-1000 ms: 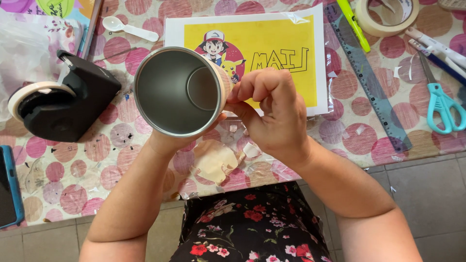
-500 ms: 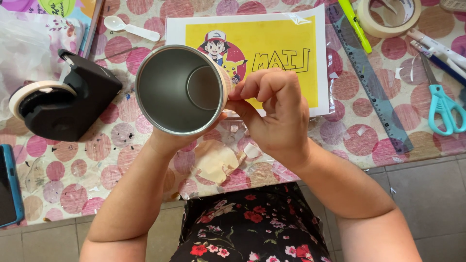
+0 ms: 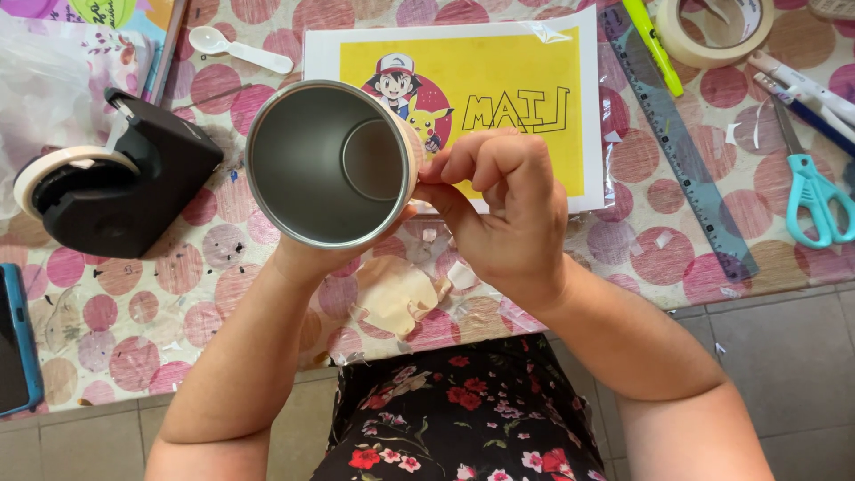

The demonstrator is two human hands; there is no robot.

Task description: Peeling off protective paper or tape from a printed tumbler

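- Steel, bare and grey inside: a metal cup (image 3: 331,162) is held tilted with its open mouth toward the camera, above the spotted tablecloth (image 3: 178,294).
- The left hand (image 3: 307,258) grips the cup from beneath; its fingers are wrapped around the far side and mostly hidden, so only the wrist and heel of the hand show.
- The right hand (image 3: 503,209) sits just right of the cup, fingers curled and bunched together, their tips pressed against the cup's outer wall; what they pinch there is too small to tell.
- Beyond the right knuckles lies a yellow printed sheet (image 3: 499,80) under clear film.
- Below both hands, torn paper scraps (image 3: 396,294) lie on the cloth.
- Well left of the left hand stands a black tape dispenser (image 3: 120,191).
- Far right of the right fingers lie a ruler (image 3: 681,142), teal scissors (image 3: 815,196) and a roll of tape (image 3: 717,31).
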